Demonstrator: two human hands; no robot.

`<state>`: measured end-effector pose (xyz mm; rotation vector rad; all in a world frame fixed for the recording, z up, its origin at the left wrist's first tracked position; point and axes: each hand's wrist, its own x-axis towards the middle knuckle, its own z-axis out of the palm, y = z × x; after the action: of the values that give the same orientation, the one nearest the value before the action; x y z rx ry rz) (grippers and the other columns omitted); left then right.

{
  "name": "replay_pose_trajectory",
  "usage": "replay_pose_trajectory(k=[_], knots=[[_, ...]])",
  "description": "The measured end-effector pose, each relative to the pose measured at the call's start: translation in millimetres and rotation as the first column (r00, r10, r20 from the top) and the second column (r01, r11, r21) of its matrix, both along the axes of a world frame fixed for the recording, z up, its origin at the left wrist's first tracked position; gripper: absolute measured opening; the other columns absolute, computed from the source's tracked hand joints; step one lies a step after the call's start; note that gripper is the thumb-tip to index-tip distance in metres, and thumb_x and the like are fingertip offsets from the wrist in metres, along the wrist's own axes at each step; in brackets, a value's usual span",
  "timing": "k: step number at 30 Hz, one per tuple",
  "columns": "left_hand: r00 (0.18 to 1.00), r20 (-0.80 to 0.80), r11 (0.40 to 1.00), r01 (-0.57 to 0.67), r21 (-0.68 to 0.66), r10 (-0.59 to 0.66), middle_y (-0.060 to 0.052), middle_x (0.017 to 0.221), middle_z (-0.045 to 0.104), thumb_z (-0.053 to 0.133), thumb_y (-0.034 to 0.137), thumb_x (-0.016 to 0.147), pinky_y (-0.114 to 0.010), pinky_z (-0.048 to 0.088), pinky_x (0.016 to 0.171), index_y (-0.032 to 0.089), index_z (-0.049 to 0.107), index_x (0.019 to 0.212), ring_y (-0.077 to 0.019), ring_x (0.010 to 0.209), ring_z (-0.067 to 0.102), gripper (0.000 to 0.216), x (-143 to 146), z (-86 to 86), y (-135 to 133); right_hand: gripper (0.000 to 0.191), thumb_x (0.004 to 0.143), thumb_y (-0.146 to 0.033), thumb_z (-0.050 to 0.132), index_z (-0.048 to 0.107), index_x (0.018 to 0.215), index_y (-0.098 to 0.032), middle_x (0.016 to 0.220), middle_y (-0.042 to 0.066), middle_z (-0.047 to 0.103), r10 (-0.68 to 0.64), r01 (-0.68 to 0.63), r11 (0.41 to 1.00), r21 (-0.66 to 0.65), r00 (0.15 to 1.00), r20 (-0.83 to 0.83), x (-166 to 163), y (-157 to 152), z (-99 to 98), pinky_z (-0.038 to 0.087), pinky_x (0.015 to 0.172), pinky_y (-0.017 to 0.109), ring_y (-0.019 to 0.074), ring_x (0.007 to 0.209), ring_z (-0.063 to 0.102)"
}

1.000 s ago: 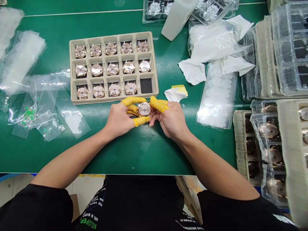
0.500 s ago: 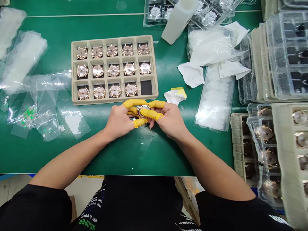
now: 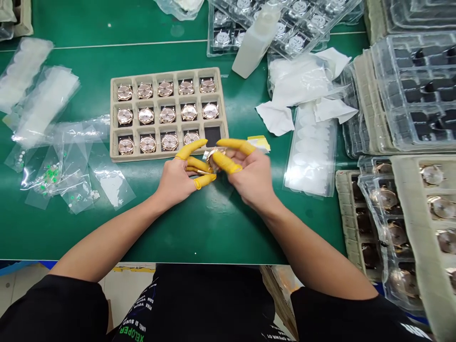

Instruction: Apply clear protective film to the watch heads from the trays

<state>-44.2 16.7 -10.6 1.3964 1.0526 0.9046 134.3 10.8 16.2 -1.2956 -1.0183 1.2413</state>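
Note:
A rose-gold watch head [image 3: 209,155] is tilted between my hands, just in front of the moulded tray [image 3: 166,73]. My right hand [image 3: 252,176] pinches it between thumb and fingers, hiding much of its face. Yellow finger cots cover several fingertips on both hands. My left hand [image 3: 177,183] is at the watch's left side, index finger raised off it. Between its thumb and middle finger shows a thin metallic edge that I cannot make out. Similar watch heads [image 3: 167,114] fill the tray's compartments, except the front right one, whose dark pad [image 3: 213,135] is bare.
Clear plastic sleeves [image 3: 74,178] with small green and white bits lie left. Right are a white bottle [image 3: 252,47], crumpled white tissues [image 3: 276,118], a strip of round films [image 3: 309,161] and stacked trays [image 3: 409,114]. More watch trays [image 3: 392,228] stand at front right.
The watch head has turned from face-up to tilted, mostly in my right hand. My left index finger has lifted away from it. The camera view has shifted slightly.

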Motion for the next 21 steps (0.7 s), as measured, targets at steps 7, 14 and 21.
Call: replay_pose_trajectory(k=[7,14,21], knots=[[0.938,-0.317,0.827,0.284,0.484,-0.137,-0.003,0.109,0.085,0.06,0.003,0.093,-0.034,0.065,0.105,0.023,0.079,0.115,-0.0171,0.108,0.081,0.035,-4.4,-3.3,-4.3,0.026,0.089,-0.041,0.077,0.082,0.105,-0.021,0.087,0.005,0.071,0.109,-0.267,0.956,0.122,0.709,0.697,26.1,74.5,-8.3,0.054,0.084,0.038,0.021,0.084,0.065],[0.792,-0.57,0.609,0.567,0.554,-0.22,-0.005,0.114,0.083,0.054,-0.005,0.089,-0.06,0.039,0.132,0.02,0.074,0.127,-0.0239,0.131,0.072,0.049,-7.2,-7.1,-4.5,0.027,0.097,-0.042,0.066,0.079,0.11,-0.022,0.111,0.01,0.061,-0.132,-0.186,0.939,0.288,0.58,0.804,35.4,74.3,-2.4,0.053,0.084,0.042,0.0233,0.093,0.063],[0.968,-0.231,0.799,0.059,0.598,0.101,-0.004,0.102,0.085,0.065,0.012,0.097,-0.027,0.066,0.089,0.021,0.079,0.116,-0.0146,0.092,0.08,0.025,-3.0,-5.4,-1.7,0.037,0.1,-0.045,0.059,0.072,0.126,-0.024,0.107,0.011,0.065,-0.175,-0.168,0.932,0.32,0.565,0.807,54.2,26.0,4.7,0.053,0.09,0.046,0.0265,0.099,0.063]])
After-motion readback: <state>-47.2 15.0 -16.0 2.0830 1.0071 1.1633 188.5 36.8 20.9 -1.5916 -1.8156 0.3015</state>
